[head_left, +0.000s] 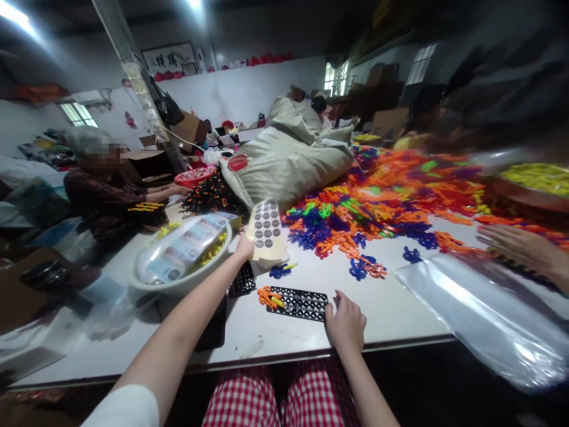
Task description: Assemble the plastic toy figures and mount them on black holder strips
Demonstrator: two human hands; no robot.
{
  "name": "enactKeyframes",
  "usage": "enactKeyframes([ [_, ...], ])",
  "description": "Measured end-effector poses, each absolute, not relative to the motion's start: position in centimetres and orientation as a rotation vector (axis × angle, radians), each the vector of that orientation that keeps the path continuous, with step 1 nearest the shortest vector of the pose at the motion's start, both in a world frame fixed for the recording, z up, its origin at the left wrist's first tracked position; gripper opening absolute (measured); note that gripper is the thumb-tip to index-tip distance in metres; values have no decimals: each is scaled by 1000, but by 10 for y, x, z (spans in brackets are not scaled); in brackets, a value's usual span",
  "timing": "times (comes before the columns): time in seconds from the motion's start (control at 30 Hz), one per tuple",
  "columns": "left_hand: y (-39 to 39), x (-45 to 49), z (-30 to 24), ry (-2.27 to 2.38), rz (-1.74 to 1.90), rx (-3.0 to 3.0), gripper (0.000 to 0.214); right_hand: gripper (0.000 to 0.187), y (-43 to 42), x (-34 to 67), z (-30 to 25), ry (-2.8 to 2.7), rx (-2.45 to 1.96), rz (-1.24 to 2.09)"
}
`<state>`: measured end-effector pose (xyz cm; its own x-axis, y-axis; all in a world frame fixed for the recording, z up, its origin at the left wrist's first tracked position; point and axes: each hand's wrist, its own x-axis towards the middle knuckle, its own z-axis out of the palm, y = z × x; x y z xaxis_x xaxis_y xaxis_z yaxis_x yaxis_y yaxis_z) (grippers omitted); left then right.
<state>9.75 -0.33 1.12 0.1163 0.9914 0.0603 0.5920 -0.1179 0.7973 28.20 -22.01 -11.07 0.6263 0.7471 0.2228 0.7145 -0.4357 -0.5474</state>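
Note:
My left hand is stretched out over the white table and closed on the lower edge of a pale sticker sheet covered with round dark stickers. My right hand rests near the table's front edge, fingers curled against the right end of a black perforated strip. A few orange pieces lie at that strip's left end. A second black strip lies under my left forearm.
A white bowl with sticker sheets and yellow parts stands left. A heap of orange, blue and green plastic pieces spreads behind, beside a big grey sack. Clear bags lie right, near another person's hand. A seated person works at the left.

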Motion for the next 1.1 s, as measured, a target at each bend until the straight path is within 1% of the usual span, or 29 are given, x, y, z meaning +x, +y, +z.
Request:
enactKeyframes([
  [0.07, -5, 93, 8, 1662, 794, 1905, 62, 41, -220, 282, -111, -1145, -2240, 64],
  [0.1, -4, 87, 12, 1697, 785, 1981, 65, 41, -220, 282, -112, -1152, -2239, 61],
  [0.13, -3, 79, 18, 1717, 781, 2057, 64, 41, -220, 282, -112, -1160, -2239, 57],
  [0.2, 2, 55, 35, 1752, 792, 2181, 57, 40, -220, 282, -112, -1175, -2243, 48],
  [0.27, 11, 21, 52, 1911, 743, 2267, 56, 39, -220, 281, -112, -1189, -2251, 33],
  [0.3, 15, 3, 59, 2085, 638, 2305, 61, 39, -220, 281, -112, -1195, -2253, 25],
  [0.37, 22, -34, 68, 2391, 334, 2230, 79, 39, -220, 281, -111, -1199, -2253, 22],
  [0.43, 27, -65, 70, 2488, 156, 2150, 87, 39, -220, 281, -110, -1195, -2256, 29],
  [0.5, 28, -85, 69, 2467, 137, 2170, 80, 39, -220, 281, -109, -1194, -2258, 34],
  [0.63, 25, -97, 73, 2414, 167, 2225, 52, 39, -221, 280, -109, -1184, -2253, 38],
  [0.7, 24, -97, 80, 2424, 195, 2207, 43, 40, -222, 280, -109, -1188, -2251, 41],
  [0.83, 24, -94, 100, 2410, 242, 2204, 37, 40, -222, 280, -109, -1203, -2261, 41],
  [0.97, 28, -90, 116, 2296, 181, 2230, 29, 40, -222, 280, -108, -1216, -2274, 28],
  [1.1, 35, -93, 121, 2245, 103, 2232, 25, 40, -222, 280, -109, -1221, -2268, 30],
])
